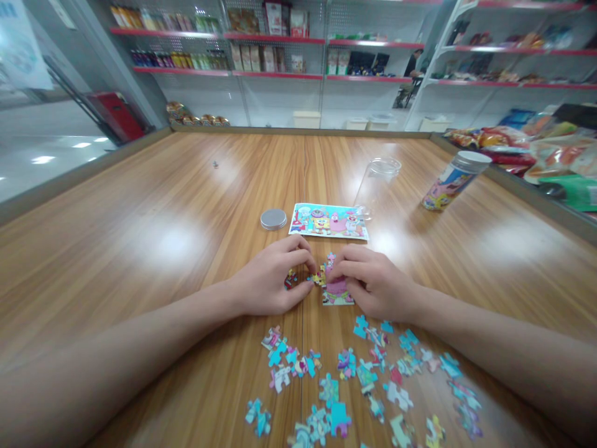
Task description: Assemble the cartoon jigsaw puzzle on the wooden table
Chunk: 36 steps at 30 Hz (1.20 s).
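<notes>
My left hand (274, 275) has its thumb and index finger curled to a pinch on a small yellow puzzle piece (318, 277), which sits against the left side of a joined puzzle section (339, 297). That section shows a pink cartoon figure and lies flat on the table. Bent over it from the right is my right hand (380, 281), its fingers gripping the section and covering part of it. Another colourful puzzle piece (290, 279) shows partly behind my left hand. Several loose pieces, among them a blue and purple puzzle piece (340, 419), are scattered nearer to me.
Beyond my hands lie a printed reference picture (329, 222) and a silver lid (273, 218). A clear plastic jar (377, 186) stands behind the picture, and a lidded cartoon canister (454, 180) is further right. Snack bags (508, 146) crowd the right edge; shelves (275, 37) line the back.
</notes>
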{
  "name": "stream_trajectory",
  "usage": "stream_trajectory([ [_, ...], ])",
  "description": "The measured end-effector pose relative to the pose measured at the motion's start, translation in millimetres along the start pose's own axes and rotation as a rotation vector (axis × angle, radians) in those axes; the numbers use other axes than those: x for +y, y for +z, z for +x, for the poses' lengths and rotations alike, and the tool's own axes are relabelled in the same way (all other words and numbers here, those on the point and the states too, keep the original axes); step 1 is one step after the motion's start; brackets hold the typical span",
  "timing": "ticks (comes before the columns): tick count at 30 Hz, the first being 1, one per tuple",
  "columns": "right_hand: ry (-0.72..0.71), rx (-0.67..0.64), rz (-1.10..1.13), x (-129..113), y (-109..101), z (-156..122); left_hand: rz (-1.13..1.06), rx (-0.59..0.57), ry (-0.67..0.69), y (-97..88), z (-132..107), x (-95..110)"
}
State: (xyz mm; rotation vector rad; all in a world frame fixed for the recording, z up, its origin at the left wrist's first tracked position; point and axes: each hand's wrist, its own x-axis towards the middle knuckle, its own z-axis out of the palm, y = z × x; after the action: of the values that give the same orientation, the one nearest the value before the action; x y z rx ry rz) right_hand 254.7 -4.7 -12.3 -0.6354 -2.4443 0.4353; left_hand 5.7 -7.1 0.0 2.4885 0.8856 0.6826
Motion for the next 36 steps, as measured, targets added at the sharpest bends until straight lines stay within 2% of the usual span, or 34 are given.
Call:
stream_trajectory([
  [18, 0.025, -0.025, 0.004, -1.9, 0.0, 1.8, -0.037, -0.118, 0.116, -5.1, 0.9, 6.1],
  [25, 0.024, -0.035, -0.005, -0.9, 0.3, 2.4, -0.035, -0.127, 0.154, -6.3, 1.5, 7.2],
  [36, 0.031, -0.042, 0.004, -1.1, 0.3, 2.0, -0.079, -0.117, 0.108, -5.8, 0.0, 2.1],
])
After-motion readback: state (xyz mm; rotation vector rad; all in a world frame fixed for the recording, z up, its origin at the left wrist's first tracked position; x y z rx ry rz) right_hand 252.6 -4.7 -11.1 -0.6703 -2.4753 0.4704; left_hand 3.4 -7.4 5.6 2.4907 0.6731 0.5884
